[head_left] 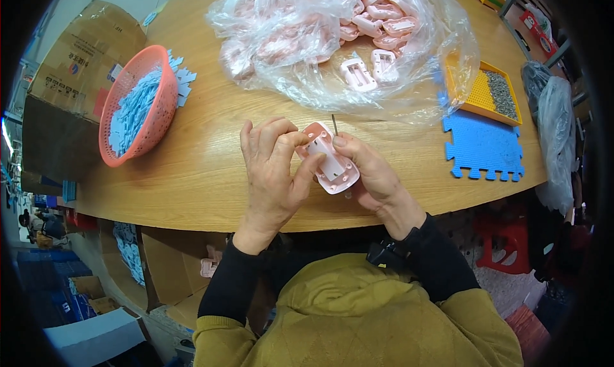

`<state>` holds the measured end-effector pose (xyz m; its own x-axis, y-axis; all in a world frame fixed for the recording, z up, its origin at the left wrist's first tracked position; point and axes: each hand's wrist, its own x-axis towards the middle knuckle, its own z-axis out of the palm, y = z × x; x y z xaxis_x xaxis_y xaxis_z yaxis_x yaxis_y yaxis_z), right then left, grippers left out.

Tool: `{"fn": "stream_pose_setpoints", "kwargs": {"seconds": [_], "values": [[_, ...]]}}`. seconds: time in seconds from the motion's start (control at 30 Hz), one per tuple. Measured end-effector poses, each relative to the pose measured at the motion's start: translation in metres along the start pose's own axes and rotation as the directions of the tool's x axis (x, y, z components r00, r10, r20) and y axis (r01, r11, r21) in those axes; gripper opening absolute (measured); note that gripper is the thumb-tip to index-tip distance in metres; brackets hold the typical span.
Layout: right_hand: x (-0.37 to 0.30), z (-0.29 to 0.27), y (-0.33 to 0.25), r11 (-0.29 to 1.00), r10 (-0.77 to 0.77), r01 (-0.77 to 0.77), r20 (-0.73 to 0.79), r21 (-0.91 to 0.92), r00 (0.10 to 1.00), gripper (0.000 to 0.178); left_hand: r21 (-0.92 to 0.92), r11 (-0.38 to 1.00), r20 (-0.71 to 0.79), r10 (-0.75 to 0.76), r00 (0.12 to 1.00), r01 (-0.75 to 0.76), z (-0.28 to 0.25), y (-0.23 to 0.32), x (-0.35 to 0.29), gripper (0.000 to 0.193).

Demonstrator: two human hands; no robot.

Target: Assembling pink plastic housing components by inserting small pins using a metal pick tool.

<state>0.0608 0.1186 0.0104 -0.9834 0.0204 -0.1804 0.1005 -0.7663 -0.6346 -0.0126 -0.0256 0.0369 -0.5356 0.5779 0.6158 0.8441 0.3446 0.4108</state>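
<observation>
A pink plastic battery-case shell (328,160) is held over the table near its front edge, its hollow side with small round posts facing up. Inside it lies a flat, pale rectangular part. My left hand (272,169) has thumb and index finger on the shell's left side, the thumb tip against the pale part; the other fingers are raised. My right hand (377,178) grips the shell's right side from beneath. A thin dark metal rod (334,124), perhaps a tool tip, sticks up past the right thumb. Its lower end is hidden.
A clear plastic bag (307,89) with many pink shells (384,12) spreads across the back. Rightward, a yellow tray (492,98) of small metal pieces sits by a blue foam mat (484,146). Leftward stands a coral basket (167,108) of blue strips, near a cardboard box (77,66).
</observation>
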Motion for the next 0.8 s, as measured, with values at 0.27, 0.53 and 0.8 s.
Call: {"fn": "stream_pose_setpoints", "kwargs": {"seconds": [0.27, 0.53, 0.8], "values": [[0.0, 0.001, 0.0, 0.998, 0.027, -0.029, -0.027, -0.062, 0.999, 0.023, 0.052, 0.995, 0.006, 0.087, 0.996, -0.087, -0.001, -0.011, -0.001, 0.016], [-0.001, 0.003, 0.006, 0.988, 0.027, -0.037, -0.066, -0.152, 0.997, 0.021, 0.281, 0.95, 0.027, 0.134, 0.991, -0.136, -0.004, 0.0, -0.002, 0.013], [0.0, -0.004, 0.007, 0.99, 0.032, -0.036, -0.03, -0.139, 0.999, 0.02, 0.177, 0.981, 0.077, 0.063, 0.995, -0.076, -0.003, -0.002, -0.004, 0.012]]}}
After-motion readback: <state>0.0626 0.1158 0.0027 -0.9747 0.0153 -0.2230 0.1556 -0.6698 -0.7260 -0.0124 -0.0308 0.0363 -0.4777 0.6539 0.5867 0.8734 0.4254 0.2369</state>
